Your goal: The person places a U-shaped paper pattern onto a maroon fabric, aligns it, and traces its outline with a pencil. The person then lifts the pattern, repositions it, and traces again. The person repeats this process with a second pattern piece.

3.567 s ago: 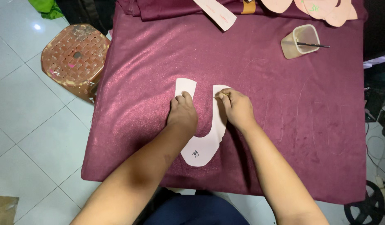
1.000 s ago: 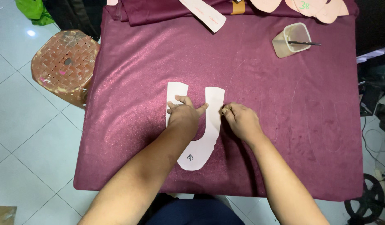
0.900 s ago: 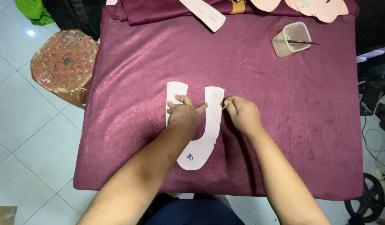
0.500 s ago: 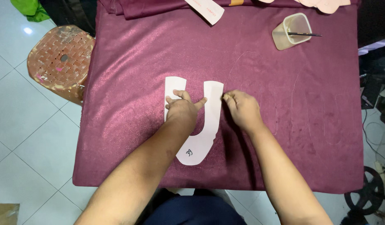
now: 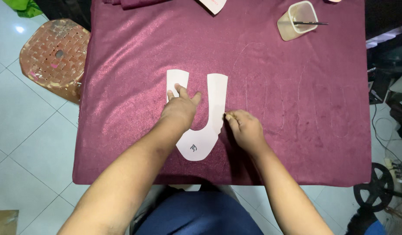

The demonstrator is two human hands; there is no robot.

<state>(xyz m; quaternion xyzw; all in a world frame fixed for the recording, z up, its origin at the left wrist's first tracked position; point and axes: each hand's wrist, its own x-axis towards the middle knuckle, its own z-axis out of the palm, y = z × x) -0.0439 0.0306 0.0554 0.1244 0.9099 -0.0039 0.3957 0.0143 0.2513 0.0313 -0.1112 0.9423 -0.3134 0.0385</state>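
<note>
Pale floor tiles [image 5: 27, 130] show around a table draped in shimmering maroon velvet fabric [image 5: 131, 56], which fills most of the head view. Nearest the camera is the person's lap in dark blue cloth [image 5: 201, 217], with both bare forearms reaching forward over the near edge of the fabric.

A white U-shaped paper pattern [image 5: 216, 98] lies flat on the velvet, its rounded bottom toward the person and its two arms pointing away. The left hand [image 5: 180, 111] rests flat on it, palm down and fingers spread, covering the lower part of the pattern's left arm and the gap between the arms; it presses rather than grips anything. The right hand [image 5: 244, 128] sits just beside the outer edge of the pattern's right arm, fingers curled in with the fingertips pinched together against that edge. Whether something small is held in the pinch cannot be told.

Right of the pattern, faint pale outlines [image 5: 264, 87] of similar U shapes are drawn on the fabric, side by side.

Farther off, near the back right of the table, stands a translucent plastic cup [image 5: 296, 19] with a thin dark stick [image 5: 312, 23] laid across its rim. Another white paper piece [image 5: 214, 4] lies at the far edge. Left of the table stands a worn reddish plastic stool [image 5: 55, 56] on the tiles.
</note>
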